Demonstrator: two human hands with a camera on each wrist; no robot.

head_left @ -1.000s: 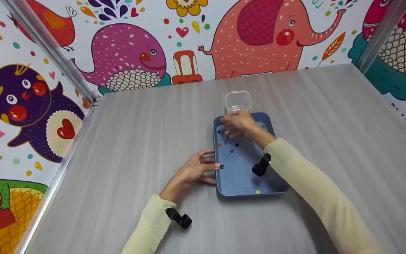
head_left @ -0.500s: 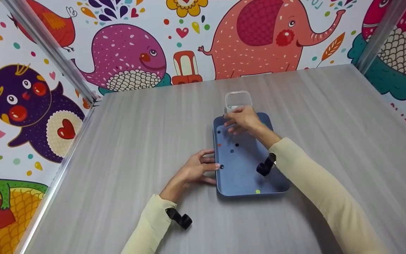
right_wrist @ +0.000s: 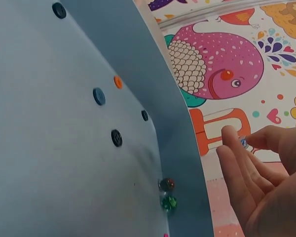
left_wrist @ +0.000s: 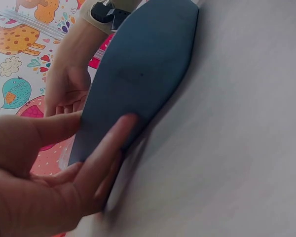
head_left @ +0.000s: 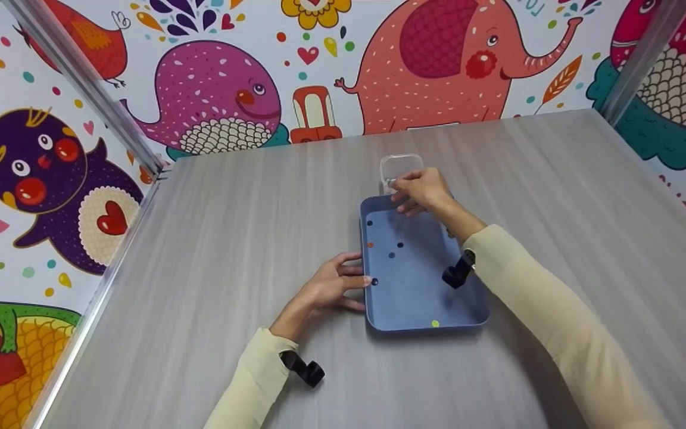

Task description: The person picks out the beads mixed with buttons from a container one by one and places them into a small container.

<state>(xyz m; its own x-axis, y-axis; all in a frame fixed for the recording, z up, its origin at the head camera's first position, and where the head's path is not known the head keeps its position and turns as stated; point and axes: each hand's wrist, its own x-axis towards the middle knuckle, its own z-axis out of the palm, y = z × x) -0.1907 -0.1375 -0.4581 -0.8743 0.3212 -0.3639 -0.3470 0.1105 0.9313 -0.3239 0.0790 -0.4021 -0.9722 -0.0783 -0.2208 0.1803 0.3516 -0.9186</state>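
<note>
Between fingers [right_wrist: 233, 141] of the right hand [head_left: 423, 189] sits a bluish piece [right_wrist: 243, 142].

container [head_left: 399, 167] partly hidden by right hand [head_left: 421, 189], pinched piece [right_wrist: 243, 142] indistinct

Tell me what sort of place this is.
Probably a small staged recording booth: cartoon-printed wall panels and metal corner posts border a grey wood-grain table.

Shallow blue tray [head_left: 408, 298], open side up; clear tub [head_left: 399, 166] just beyond; small bluish glassy piece [right_wrist: 243, 142] aloft
</note>
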